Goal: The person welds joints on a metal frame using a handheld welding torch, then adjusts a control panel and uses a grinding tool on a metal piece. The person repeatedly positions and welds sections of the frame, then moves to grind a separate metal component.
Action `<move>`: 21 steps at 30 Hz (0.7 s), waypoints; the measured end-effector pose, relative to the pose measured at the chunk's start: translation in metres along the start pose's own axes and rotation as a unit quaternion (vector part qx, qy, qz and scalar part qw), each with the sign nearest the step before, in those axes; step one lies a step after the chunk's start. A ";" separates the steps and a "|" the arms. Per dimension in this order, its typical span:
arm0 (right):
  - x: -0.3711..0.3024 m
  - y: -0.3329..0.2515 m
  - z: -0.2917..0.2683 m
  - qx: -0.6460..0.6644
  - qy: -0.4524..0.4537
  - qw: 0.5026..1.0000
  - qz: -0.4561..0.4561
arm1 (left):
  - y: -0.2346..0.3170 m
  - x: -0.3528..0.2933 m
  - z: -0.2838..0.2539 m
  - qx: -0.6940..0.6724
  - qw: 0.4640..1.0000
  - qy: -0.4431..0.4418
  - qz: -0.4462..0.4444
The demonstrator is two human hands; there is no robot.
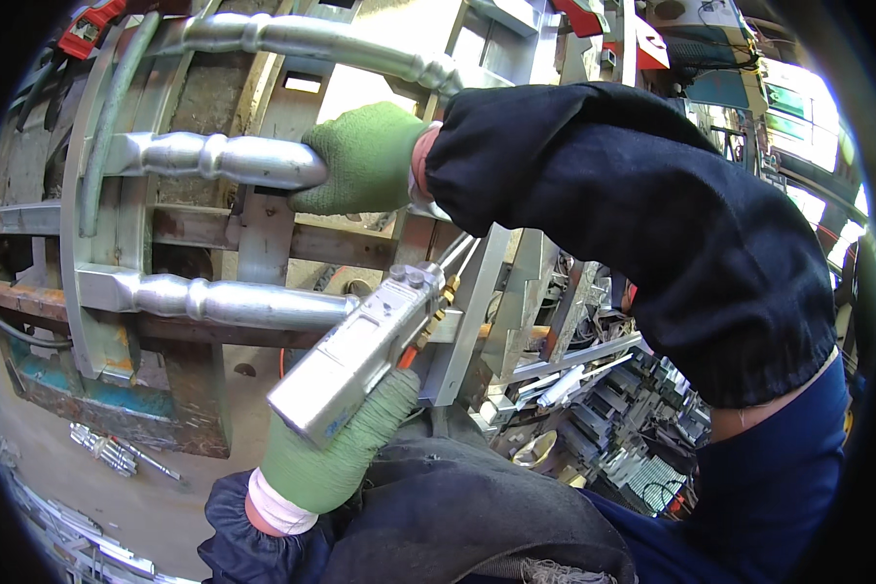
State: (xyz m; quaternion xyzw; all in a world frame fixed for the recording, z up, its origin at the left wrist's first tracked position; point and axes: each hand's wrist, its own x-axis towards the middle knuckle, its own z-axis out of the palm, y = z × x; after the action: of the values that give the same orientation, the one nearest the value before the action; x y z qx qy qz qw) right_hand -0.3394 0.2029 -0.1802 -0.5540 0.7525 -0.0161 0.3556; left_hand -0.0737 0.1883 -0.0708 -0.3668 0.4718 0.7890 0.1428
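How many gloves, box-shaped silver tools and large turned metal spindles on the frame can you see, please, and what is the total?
Green gloves: 2, on the left hand and right hand
Box-shaped silver tool: 1
Large turned metal spindles: 3
Total: 6

A wide fisheye camera, the left of two worn on the head, looks steeply down past the wearer's lap (477,506) toward a metal railing (229,161). The view is upright, its straight edges bowing outward. The railing sits near the lens; a black sleeve (613,185), to the railing's right, is nearer and looms large. Floor (180,511) shows lower down, beneath the railing. Well off to the railing's right, the view reaches bright windows (798,102).
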 end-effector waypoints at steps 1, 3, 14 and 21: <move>-0.001 0.000 0.001 0.006 0.001 1.000 -0.002 | -0.001 0.001 0.000 -0.011 1.000 0.008 -0.021; 0.000 0.000 0.001 0.014 0.003 1.000 -0.007 | -0.003 0.003 -0.002 -0.009 1.000 0.010 -0.013; 0.003 -0.002 -0.003 0.016 -0.028 0.999 -0.005 | -0.003 0.000 -0.005 0.003 1.000 0.021 -0.017; 0.002 -0.006 -0.007 0.006 -0.044 0.999 0.004 | -0.009 0.001 0.000 0.015 0.999 0.038 0.036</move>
State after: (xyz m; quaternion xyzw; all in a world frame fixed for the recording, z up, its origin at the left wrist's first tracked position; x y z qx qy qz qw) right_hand -0.3392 0.1963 -0.1735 -0.5490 0.7385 0.0052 0.3914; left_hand -0.0694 0.1928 -0.0771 -0.3770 0.5011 0.7723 0.1019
